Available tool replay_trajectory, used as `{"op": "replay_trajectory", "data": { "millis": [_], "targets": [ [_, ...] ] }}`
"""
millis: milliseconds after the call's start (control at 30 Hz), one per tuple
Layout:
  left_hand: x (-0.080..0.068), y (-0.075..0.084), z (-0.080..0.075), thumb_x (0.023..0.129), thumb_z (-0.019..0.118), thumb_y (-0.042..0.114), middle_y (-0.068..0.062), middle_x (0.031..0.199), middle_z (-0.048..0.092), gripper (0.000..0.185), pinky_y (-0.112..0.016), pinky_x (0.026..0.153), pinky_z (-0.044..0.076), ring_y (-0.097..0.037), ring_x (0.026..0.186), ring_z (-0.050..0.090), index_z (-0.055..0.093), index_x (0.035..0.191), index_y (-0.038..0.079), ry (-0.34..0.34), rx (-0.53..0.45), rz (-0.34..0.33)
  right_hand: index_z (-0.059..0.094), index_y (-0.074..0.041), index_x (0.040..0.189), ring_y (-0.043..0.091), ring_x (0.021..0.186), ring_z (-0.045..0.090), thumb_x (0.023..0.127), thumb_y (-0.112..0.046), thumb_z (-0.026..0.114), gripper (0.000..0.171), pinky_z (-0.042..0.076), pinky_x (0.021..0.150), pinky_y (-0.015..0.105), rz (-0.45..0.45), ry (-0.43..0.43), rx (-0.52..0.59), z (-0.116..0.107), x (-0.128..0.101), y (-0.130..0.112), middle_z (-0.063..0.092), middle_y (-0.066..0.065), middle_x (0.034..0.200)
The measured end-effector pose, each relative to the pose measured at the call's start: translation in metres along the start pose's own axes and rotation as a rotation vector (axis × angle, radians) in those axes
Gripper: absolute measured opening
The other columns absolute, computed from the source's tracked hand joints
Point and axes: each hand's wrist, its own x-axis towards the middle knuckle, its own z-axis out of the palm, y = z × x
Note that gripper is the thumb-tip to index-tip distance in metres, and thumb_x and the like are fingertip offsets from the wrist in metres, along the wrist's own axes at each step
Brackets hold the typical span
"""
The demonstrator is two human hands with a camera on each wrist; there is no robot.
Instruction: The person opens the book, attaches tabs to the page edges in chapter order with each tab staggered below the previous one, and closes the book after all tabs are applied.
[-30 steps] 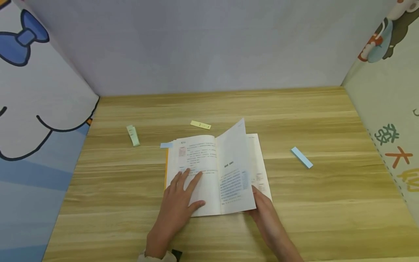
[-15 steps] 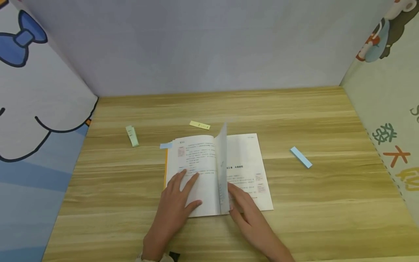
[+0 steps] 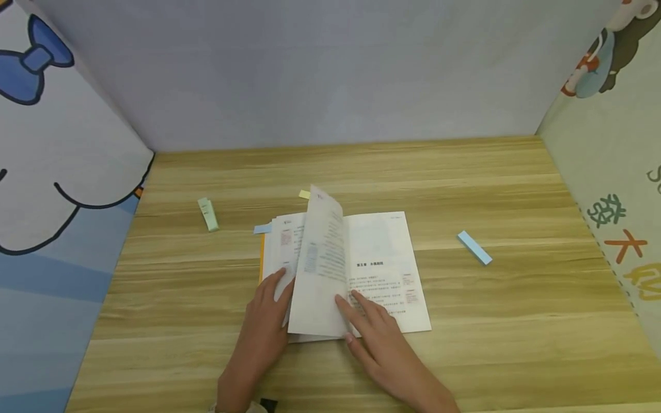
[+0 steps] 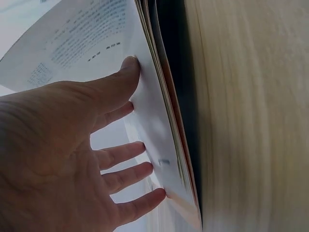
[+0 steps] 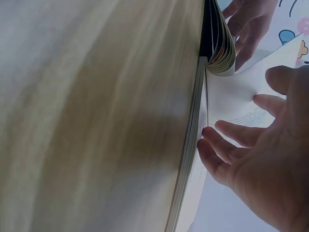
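While an open book (image 3: pixel 382 269) lies mid-tabletop (image 3: pixel 516 321), both hands rest flat with relaxed fingers, left hand (image 3: pixel 265 327) under a lifted page (image 3: pixel 317 269), right hand (image 3: pixel 379 338) beside it. Green (image 3: pixel 208 214), yellow (image 3: pixel 304 194) and blue sticky tabs (image 3: pixel 474 248) lie apart.

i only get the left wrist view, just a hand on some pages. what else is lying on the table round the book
Observer: Three slim sticky-note pads: a green pad to the left, a blue pad to the right, and a yellow pad behind, partly hidden by the lifted page.
Operator: what is the other hand doing
Observer: The right hand lies with straight fingers on the right-hand page, by the lifted page's lower edge.
Operator: anything stuck on the book itself
Observer: A small blue tab pokes out past the top left corner of the book.
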Motion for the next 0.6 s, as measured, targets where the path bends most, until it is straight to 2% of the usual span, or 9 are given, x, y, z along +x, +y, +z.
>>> {"op": "replay_trajectory", "data": {
  "millis": [133, 367, 500, 600],
  "targets": [
    [-0.002, -0.009, -0.003, 0.088, 0.074, -0.002, -0.021, 0.155, 0.046, 0.061, -0.072, 0.093, 0.049, -0.049, 0.14, 0.047, 0.058, 0.145, 0.014, -0.002, -0.046, -0.03, 0.032, -0.035, 0.164, 0.034, 0.144, 0.045, 0.108, -0.033, 0.056, 0.061, 0.044, 0.109, 0.056, -0.006, -0.025, -0.071, 0.001, 0.002, -0.002, 0.044, 0.011, 0.163],
    [-0.002, -0.024, -0.012, 0.089, 0.077, 0.002, -0.024, 0.152, 0.051, 0.057, -0.069, 0.103, 0.047, -0.05, 0.138, 0.049, 0.061, 0.143, 0.007, 0.028, -0.064, -0.033, 0.034, -0.037, 0.163, 0.031, 0.143, 0.044, 0.109, -0.034, 0.055, 0.058, 0.042, 0.106, 0.049, -0.008, -0.035, -0.122, 0.004, 0.004, 0.0, 0.048, 0.009, 0.161],
    [-0.002, -0.03, -0.019, 0.096, 0.073, 0.007, -0.026, 0.151, 0.052, 0.05, -0.07, 0.106, 0.045, -0.052, 0.138, 0.05, 0.062, 0.145, 0.014, 0.042, -0.094, -0.084, 0.035, -0.038, 0.163, 0.03, 0.141, 0.044, 0.109, -0.034, 0.055, 0.058, 0.041, 0.105, 0.047, -0.012, -0.027, -0.129, 0.005, 0.004, 0.001, 0.048, 0.008, 0.161],
    [-0.002, -0.033, -0.023, 0.1, 0.068, 0.007, -0.025, 0.149, 0.055, 0.042, -0.071, 0.105, 0.045, -0.053, 0.137, 0.051, 0.066, 0.141, 0.016, 0.091, -0.118, -0.109, 0.037, -0.038, 0.162, 0.03, 0.14, 0.045, 0.109, -0.034, 0.056, 0.057, 0.04, 0.105, 0.047, -0.012, -0.024, -0.126, 0.006, 0.005, 0.002, 0.048, 0.009, 0.161]
  ]
}}
